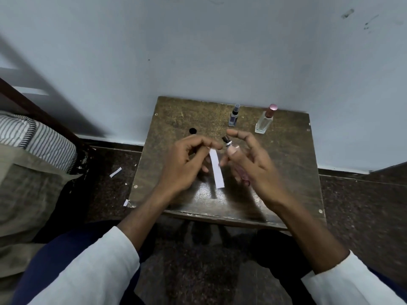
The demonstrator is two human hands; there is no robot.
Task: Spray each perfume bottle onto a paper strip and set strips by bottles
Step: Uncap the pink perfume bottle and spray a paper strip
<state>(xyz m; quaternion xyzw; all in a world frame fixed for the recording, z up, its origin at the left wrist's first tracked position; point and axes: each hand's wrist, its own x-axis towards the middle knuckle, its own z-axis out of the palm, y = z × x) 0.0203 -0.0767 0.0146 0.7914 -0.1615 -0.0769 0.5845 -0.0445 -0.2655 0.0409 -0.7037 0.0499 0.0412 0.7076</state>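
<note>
Our left hand [187,164] pinches a paper strip [216,168]; our right hand [253,159] grips a pink bottle [233,150] over mid-bench [286,164]; two bottles [233,115] stand near the far edge.

Scuffed wooden table [286,155], matt paper strip [217,170], clear glass bottle [263,123]

The scene is dim and cool-toned, the wall [198,51] a flat grey-blue. Light falls from above and slightly behind, giving a soft glare on the near part of the counter [293,172], where the paper strip [216,168] casts a dark shadow. A broad diagonal shadow crosses the wall at left. The right hand [253,159] is motion-blurred. Wide-angle distortion bends the floor line and stretches the sleeves at the bottom edge.
</note>
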